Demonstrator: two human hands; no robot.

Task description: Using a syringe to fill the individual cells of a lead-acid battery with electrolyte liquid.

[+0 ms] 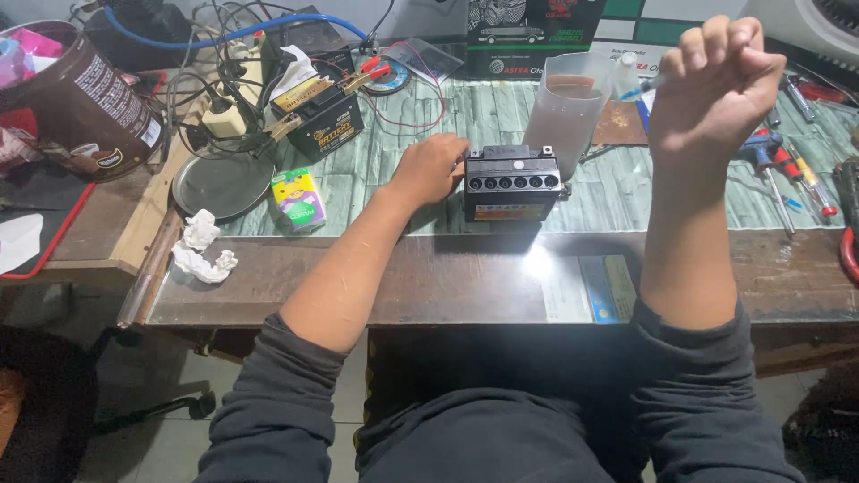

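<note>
The small black battery [512, 183] stands upright on the glass-topped table [447, 277], about in the middle of the scene, and a row of round filler holes shows along its top. The left hand [431, 170] rests against the left side of this battery, with the fingers curled loosely around its edge, so it touches the case and steadies it. The right hand [713, 85] is lifted above the table, to the right of the battery and well apart from it; its fingers are closed tightly into a fist around a thin syringe-like tool [646, 88], of which only the pale tip shows at the left of the fist. Just behind the battery, on the far side, stands a translucent plastic measuring jug [570, 107], close to the battery's right corner. Further left and far there is a second battery [327, 125] with clips and many wires [224, 54] attached. Near it lies a small green and yellow packet [299, 199], and beside that a round metal lid [219, 185]. A crumpled white tissue [202, 246] lies at the near left edge of the table. At the far left stands a big brown tin [76, 103]. On the right side of the table lie several screwdrivers [787, 170].
</note>
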